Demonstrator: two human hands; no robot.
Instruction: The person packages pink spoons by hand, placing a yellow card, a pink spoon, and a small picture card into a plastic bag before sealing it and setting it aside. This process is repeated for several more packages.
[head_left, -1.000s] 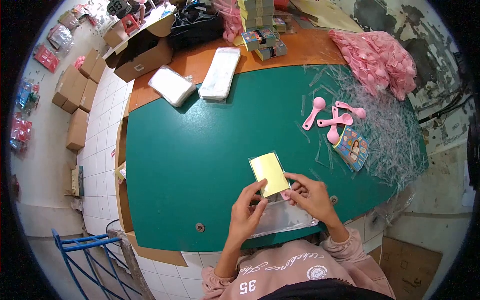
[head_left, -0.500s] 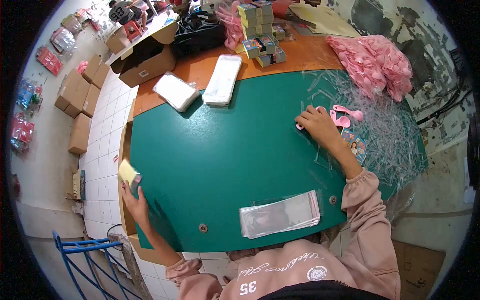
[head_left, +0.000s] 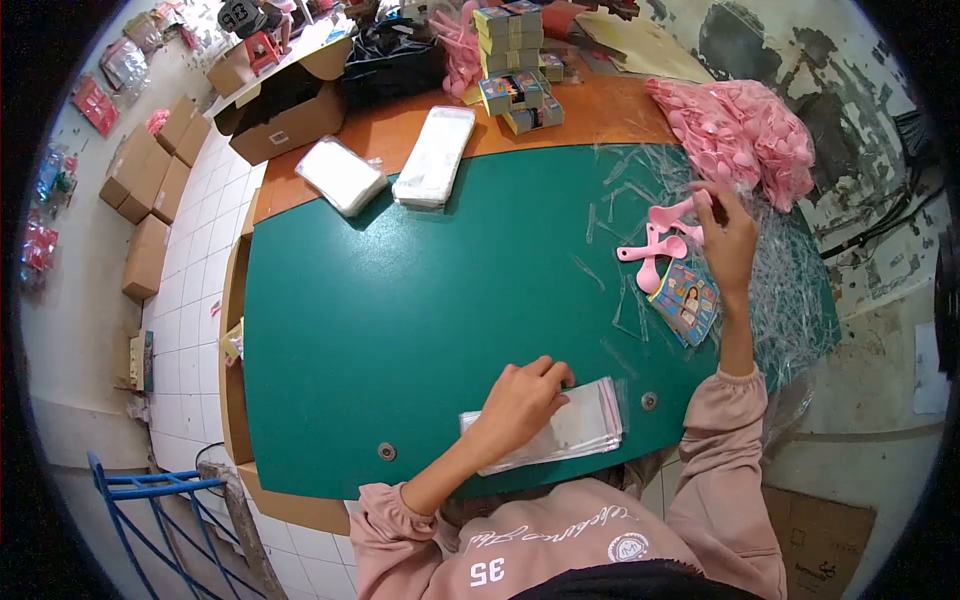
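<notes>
Head view: the right hand [head_left: 728, 240] has its grip clenched on a pink spoon [head_left: 668, 213], which is light, stiff and slick, and best held by the handle. More spoons [head_left: 648, 262] lie just below that grip. The left hand [head_left: 522, 397] rests on thin, slippery clear sleeves [head_left: 590, 425]; I cannot tell whether its grip pinches one. Green tabletop [head_left: 400, 300]; tiled floor [head_left: 190, 270] beyond the left grip.

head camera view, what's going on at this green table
A person works at the green table. The left hand lies on a stack of clear plastic sleeves at the near edge; whether it grips one is unclear. The right hand reaches out and pinches a pink spoon by its handle, beside more loose spoons and a pile of picture cards. A full bag of pink spoons sits behind.
</notes>
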